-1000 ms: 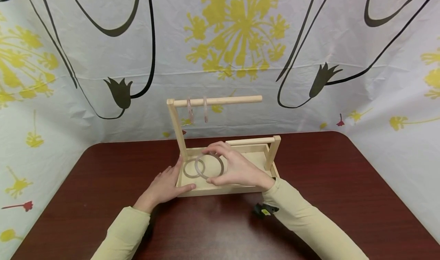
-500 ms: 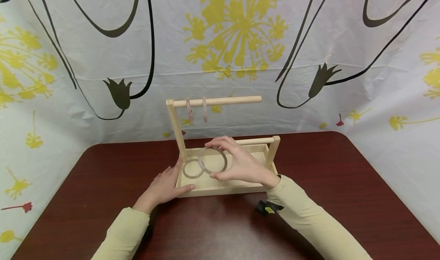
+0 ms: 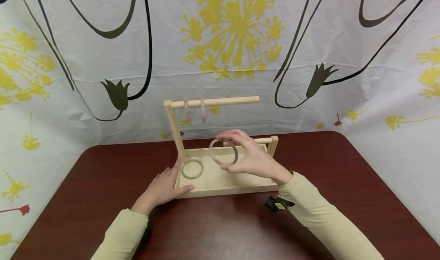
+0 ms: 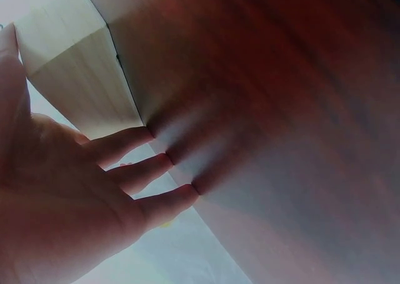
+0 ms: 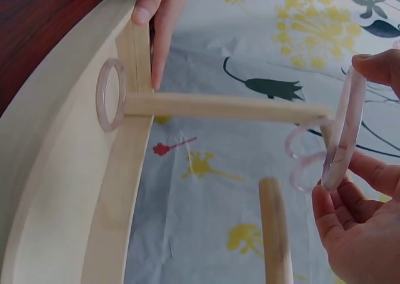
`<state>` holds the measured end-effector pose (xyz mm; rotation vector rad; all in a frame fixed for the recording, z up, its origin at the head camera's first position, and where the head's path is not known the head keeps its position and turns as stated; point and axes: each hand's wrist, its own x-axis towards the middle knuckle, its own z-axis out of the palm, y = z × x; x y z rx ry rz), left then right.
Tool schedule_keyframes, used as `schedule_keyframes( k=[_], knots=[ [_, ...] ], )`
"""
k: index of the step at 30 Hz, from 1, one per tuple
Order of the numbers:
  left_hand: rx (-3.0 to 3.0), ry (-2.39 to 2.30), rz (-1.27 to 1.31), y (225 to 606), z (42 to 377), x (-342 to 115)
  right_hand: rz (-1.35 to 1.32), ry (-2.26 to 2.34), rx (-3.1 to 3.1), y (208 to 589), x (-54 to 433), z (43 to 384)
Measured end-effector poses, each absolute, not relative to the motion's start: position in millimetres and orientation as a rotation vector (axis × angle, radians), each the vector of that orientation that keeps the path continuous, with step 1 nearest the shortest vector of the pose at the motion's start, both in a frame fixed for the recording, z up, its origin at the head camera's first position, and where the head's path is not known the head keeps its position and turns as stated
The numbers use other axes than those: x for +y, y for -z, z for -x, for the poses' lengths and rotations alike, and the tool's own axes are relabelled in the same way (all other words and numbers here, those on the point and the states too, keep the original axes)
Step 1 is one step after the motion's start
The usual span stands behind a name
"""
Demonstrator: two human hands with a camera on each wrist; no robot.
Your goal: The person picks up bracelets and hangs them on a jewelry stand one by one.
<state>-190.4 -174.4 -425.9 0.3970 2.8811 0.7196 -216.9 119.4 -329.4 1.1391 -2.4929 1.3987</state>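
Observation:
My right hand (image 3: 256,160) pinches a pale translucent bangle (image 5: 345,131) between thumb and fingertips, holding it up above the wooden tray (image 3: 220,192). A second bangle (image 3: 193,178) lies flat on the tray floor at the left end. Two pinkish bangles, one on the left (image 3: 187,113) and one on the right (image 3: 203,113), hang from the upper bar (image 3: 233,100) of the wooden stand. At the tray's left end rests my left hand (image 3: 159,189), its thumb over the front rim. The left wrist view shows several straight fingers with their tips at the tabletop.
A short post (image 3: 273,147) at the tray's right end carries a lower bar (image 3: 264,141), partly behind my right hand. The upper bar's right end is free. Dark red table (image 3: 113,168) surrounds the tray, and a patterned cloth (image 3: 165,61) hangs behind.
My right hand has lifted its bangle up and to the right, away from the one lying in the tray. The left hand stays at the tray's left end.

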Motion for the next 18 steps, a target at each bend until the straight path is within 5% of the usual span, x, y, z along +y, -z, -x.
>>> schedule_keyframes(
  k=[18],
  knots=[
    [2.883, -0.723, -0.424, 426.6, 189.6, -176.0, -1.017, -1.258, -2.465, 317.9, 162.2, 224.9]
  ],
)
